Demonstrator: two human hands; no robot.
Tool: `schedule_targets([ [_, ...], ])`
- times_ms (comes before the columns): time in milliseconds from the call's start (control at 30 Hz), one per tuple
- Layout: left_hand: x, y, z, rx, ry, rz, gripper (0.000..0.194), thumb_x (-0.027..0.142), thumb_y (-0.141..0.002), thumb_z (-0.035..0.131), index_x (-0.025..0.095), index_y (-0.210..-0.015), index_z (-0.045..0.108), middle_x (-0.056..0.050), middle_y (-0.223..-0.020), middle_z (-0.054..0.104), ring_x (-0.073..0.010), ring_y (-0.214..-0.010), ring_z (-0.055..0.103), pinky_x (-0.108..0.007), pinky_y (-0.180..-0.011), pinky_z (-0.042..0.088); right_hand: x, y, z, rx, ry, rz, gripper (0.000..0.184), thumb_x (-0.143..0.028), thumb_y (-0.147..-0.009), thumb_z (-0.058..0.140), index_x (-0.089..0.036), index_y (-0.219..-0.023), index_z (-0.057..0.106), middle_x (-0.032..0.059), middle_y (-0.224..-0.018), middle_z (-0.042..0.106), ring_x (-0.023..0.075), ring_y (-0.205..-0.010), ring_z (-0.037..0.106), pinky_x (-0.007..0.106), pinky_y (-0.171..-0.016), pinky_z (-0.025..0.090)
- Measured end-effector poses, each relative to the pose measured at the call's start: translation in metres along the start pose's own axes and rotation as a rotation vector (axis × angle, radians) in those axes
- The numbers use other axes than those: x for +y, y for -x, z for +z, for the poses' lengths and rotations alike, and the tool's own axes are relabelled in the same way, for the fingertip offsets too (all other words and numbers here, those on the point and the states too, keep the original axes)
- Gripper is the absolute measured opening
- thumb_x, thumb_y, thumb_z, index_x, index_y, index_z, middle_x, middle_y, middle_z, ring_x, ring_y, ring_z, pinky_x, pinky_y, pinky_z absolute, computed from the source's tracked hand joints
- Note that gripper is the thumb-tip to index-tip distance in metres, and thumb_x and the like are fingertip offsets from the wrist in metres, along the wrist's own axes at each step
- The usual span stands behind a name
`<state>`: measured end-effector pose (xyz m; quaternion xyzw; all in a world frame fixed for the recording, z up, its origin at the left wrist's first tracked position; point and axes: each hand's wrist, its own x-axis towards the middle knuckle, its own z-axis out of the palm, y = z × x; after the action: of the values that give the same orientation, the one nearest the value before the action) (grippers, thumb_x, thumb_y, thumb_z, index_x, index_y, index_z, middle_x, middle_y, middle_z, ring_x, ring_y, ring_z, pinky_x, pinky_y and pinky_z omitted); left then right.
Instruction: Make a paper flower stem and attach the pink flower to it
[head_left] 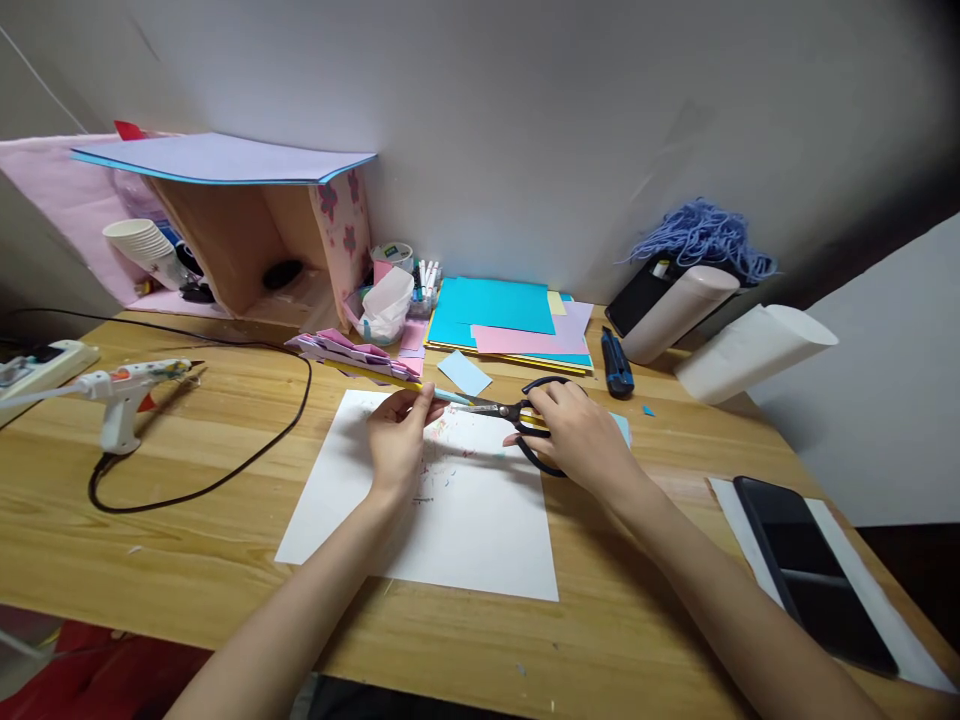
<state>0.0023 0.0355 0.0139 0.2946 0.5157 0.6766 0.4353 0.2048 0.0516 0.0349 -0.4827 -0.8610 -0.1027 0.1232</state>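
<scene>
Over the white sheet (480, 540), my left hand (401, 435) pinches a thin strip of paper (454, 397) between thumb and fingers. The strip shows yellow on the left of the hand and light blue on the right. My right hand (577, 425) grips the black-handled scissors (514, 411), fingers through the loops. Their blades point left and meet the strip's light blue end; whether they are cutting it I cannot tell. A small light blue paper piece (465, 372) lies just behind, and folded pink and purple paper pieces (356, 352) lie behind my left hand.
A white glue gun (124, 395) with a looping black cable stands at left. Behind are an open decorated box (341, 235), stacked coloured paper (495, 305) and a blue utility knife (616, 362). Paper rolls (750, 350), blue yarn (701, 240) and a phone (814, 570) occupy the right.
</scene>
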Motion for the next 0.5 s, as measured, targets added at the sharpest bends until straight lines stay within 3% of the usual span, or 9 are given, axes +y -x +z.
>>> schedule_targets([
  [500, -0.0025, 0.0052, 0.0033, 0.019, -0.006, -0.042, 0.027, 0.036, -0.063, 0.074, 0.012, -0.072, 0.066, 0.0, -0.063, 0.065, -0.0131, -0.064, 0.066, -0.023, -0.069, 0.056, 0.0006, 0.0023, 0.0009, -0.049, -0.11, -0.008, 0.036, -0.053, -0.08, 0.052, -0.019, -0.091, 0.056, 0.008, -0.084, 0.059, 0.0228, -0.08, 0.053, 0.028, -0.058, 0.035],
])
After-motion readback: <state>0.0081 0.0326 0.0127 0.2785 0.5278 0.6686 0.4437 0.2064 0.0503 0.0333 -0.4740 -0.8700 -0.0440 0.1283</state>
